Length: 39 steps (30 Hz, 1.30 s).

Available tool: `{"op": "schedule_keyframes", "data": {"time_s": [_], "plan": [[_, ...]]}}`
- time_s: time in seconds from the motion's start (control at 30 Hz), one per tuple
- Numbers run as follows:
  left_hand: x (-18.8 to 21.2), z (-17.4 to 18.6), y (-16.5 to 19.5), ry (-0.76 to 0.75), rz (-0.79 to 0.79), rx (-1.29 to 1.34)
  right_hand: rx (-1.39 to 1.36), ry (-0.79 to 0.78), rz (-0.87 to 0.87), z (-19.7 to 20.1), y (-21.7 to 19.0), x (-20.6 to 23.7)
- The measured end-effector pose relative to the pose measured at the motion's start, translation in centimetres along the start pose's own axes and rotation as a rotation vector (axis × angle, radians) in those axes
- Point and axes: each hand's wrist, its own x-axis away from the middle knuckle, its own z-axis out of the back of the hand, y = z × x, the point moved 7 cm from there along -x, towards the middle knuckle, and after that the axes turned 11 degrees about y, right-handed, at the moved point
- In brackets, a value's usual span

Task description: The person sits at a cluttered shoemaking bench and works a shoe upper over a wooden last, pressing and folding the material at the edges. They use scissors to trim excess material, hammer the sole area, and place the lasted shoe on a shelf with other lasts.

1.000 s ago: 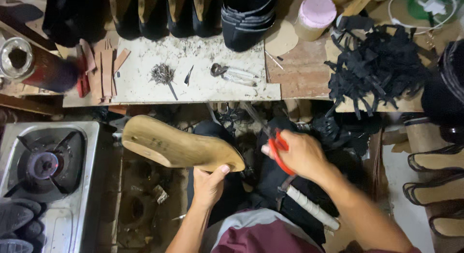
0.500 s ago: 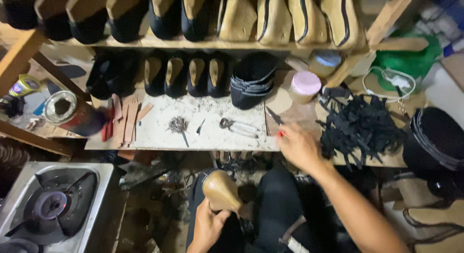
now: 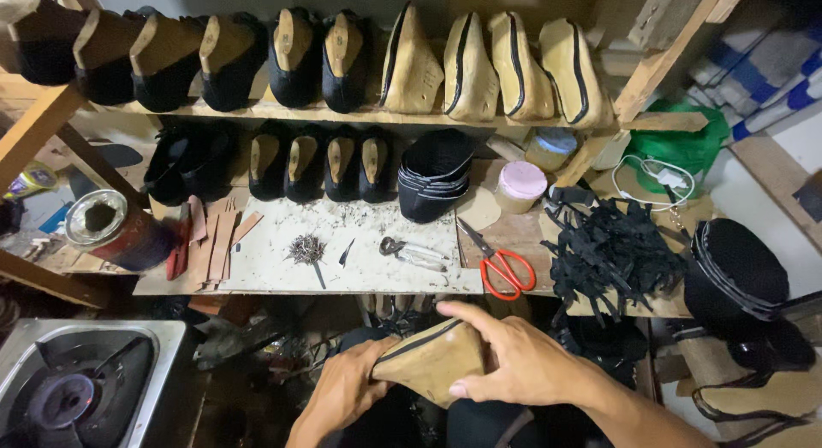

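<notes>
Holding tan shoe upper between my hands, long axis left-right, left hand gripping its left end, right hand closed over its right side.

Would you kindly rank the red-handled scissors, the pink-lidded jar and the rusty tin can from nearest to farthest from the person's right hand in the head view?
Measured from the right hand:
1. Red-handled scissors, lying on the bench just above the hand.
2. Pink-lidded jar, farther back, beside the stack of black pieces.
3. Rusty tin can, far off at the left end of the bench.
</notes>
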Motion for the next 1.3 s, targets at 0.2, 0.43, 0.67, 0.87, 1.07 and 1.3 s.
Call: {"op": "schedule_keyframes", "data": {"time_s": [0.2, 0.43, 0.67, 0.87, 1.07, 1.3], "plan": [[0.3, 1.6, -0.3, -0.001, 0.048, -0.046, -0.153, -0.041, 0.052, -1.9, 2.6, -1.5], [2.4, 3.7, -3.5, 0.695, 0.028, 0.169, -0.814, 0.379, 0.167, 1.8, 4.7, -3.6], [2.9, -5.7, -7.8, 0.412, -0.02, -0.04, -1.234, 0.825, 0.726, 12.9, -3.0, -5.6], [3.4, -6.1, -9.7, 0.515, -0.04, 0.026, -1.184, 0.986, 0.82, 22.3, -9.8, -16.6], [2.9, -5.6, -9.5, 0.557, -0.118, -0.02, -1.086, 1.214, 0.664, 26.5, -12.7, -27.0], [2.0, -5.6, -9.8, 0.534, -0.102, -0.013, -1.068, 1.227, 0.501, 26.5, -13.7, -29.8]]}}
